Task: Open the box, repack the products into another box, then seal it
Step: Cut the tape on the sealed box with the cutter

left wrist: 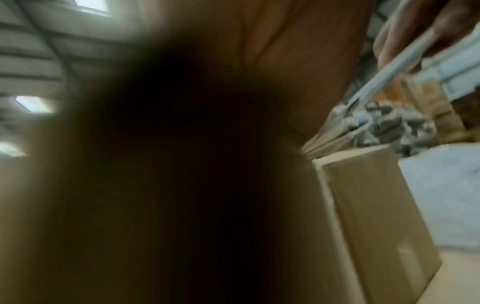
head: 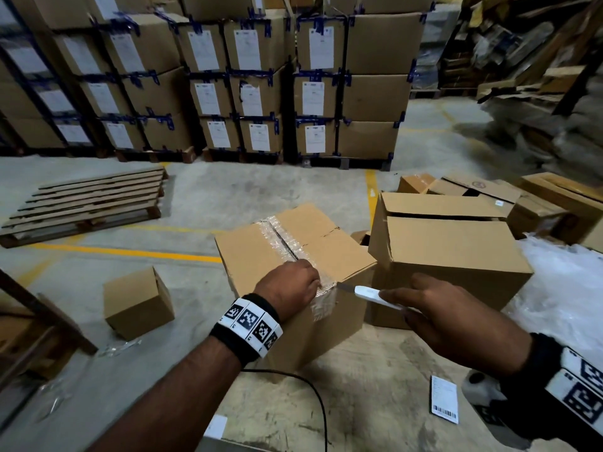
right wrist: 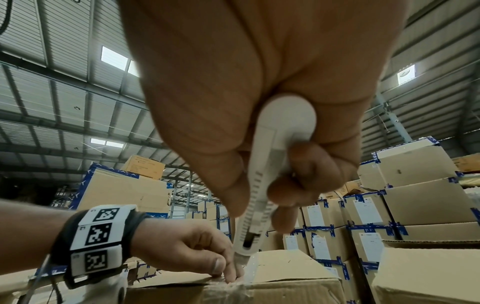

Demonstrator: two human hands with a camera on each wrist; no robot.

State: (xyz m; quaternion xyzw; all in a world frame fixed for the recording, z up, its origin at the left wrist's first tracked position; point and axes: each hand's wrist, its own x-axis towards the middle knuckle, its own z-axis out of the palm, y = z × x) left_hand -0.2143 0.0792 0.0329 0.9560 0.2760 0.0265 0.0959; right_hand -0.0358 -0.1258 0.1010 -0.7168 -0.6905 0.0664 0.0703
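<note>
Cutting has only begun: left hand pinches tape on the sealed box; right hand grips the knife; repacking remains.

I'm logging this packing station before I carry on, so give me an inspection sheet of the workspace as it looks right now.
Surface: concrete floor with yellow lines.
Job's things: taped box, seam partly slit; second box beside it, flaps unsealed.
Clutter: small box, paper label, loose plastic wrap.
Hands: left hand rests on the tape; right hand grips a white cutter.
Cables: black cable.
Surroundings: stacked cartons, empty pallet.
</note>
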